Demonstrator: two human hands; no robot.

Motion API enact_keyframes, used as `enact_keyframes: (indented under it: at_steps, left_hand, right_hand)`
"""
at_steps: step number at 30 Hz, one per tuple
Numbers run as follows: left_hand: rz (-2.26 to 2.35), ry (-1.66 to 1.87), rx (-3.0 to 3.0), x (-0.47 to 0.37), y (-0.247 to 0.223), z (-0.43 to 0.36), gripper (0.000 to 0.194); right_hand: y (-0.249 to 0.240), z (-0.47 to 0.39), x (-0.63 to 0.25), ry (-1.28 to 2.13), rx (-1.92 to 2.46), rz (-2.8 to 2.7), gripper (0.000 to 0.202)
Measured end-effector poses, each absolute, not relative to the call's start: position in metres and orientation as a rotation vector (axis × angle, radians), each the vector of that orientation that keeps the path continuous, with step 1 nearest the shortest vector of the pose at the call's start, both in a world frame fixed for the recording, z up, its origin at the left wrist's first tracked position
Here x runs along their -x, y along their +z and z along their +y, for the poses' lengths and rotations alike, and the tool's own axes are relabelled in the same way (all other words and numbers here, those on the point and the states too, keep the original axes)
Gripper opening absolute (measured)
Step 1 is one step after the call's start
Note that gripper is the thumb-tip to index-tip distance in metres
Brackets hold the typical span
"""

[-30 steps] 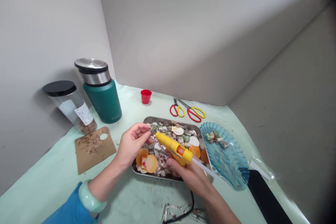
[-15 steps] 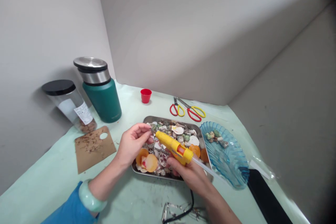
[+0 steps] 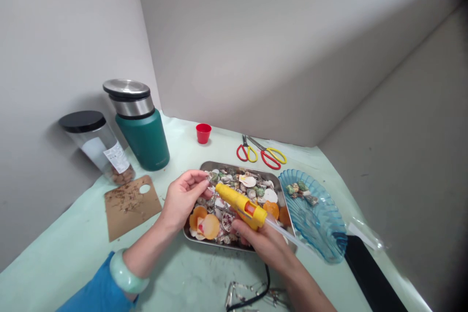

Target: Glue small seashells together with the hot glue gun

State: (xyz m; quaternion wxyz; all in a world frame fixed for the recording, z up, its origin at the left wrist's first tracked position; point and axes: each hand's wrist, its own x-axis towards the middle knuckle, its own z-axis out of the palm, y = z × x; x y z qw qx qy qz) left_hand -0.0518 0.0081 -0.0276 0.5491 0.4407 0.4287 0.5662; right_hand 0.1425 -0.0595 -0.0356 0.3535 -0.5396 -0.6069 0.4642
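My right hand (image 3: 261,241) is wrapped round the handle of a yellow hot glue gun (image 3: 237,204), its nozzle pointing up and left. A clear glue stick (image 3: 285,234) sticks out of the gun's back end. Left of the nozzle, my left hand (image 3: 186,195) is closed in a pinch; a small thing shows at its fingertips, too small to name. Below both hands lies a metal tray (image 3: 238,247) filled with seashells (image 3: 247,181), among them orange scallop shells (image 3: 210,226). A black cord (image 3: 268,278) runs down from beneath my right hand.
A blue shell-shaped dish (image 3: 316,224) holds several small shells at right, beside a black flat object (image 3: 369,273). Two pairs of scissors (image 3: 270,160) and a red cup (image 3: 203,133) lie behind. At left are a green bottle (image 3: 144,141), a jar (image 3: 106,151) and brown cardboard (image 3: 129,209).
The glue gun's nozzle has shifted very slightly left and down. My left fingertips have moved up a touch. Everything else keeps its place.
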Motion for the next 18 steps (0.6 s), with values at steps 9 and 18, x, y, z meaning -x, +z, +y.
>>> enact_keyframes:
  at_steps: [9, 18]
  left_hand:
    - [1.033, 1.308, -1.055, 0.0533, -0.0259, 0.0059, 0.017]
    - [1.071, 1.258, -1.094, 0.0524, -0.0251, 0.0063, 0.019]
  right_hand:
    - [-0.0421, -0.0593, -0.1445, 1.250, 1.396, -1.553, 0.027]
    - [-0.0416, -0.0592, -0.1442, 1.239, 1.386, -1.561, 0.028]
